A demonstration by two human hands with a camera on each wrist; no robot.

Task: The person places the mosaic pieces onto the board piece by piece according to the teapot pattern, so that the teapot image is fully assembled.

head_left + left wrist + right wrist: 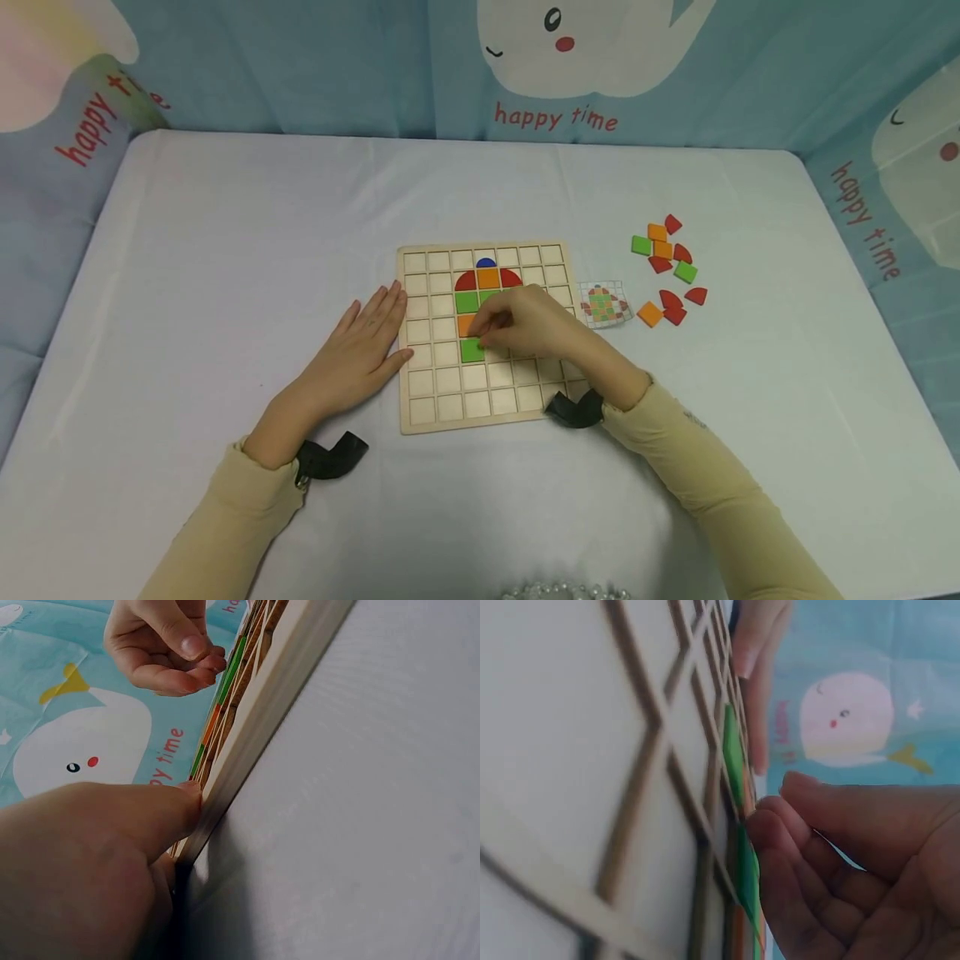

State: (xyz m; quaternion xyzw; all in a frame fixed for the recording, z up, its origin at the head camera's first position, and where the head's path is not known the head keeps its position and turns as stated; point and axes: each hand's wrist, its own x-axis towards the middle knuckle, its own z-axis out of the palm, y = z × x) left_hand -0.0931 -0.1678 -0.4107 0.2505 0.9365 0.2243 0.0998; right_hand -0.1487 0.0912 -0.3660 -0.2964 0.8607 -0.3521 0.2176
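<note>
A wooden grid board [450, 406] lies on the table, with red, orange, green and blue flat tiles in some of its squares. My left hand [352, 354] lies flat beside it, fingertips and thumb touching its left edge. Over the middle of the board is my right hand [536, 323], its fingers loosely bent. Its fingertips are close to an orange tile [464, 326] and a green tile [472, 351]. In the right wrist view a gap shows between thumb and fingers, with no tile visible between them. The right hand covers some of the squares behind it.
A small pattern card [604, 305] lies just right of the board. Farther right are several loose tiles: red quarter rounds [696, 296], orange squares [650, 314] and green squares [686, 272]. A beaded item [562, 592] shows at the table's near edge.
</note>
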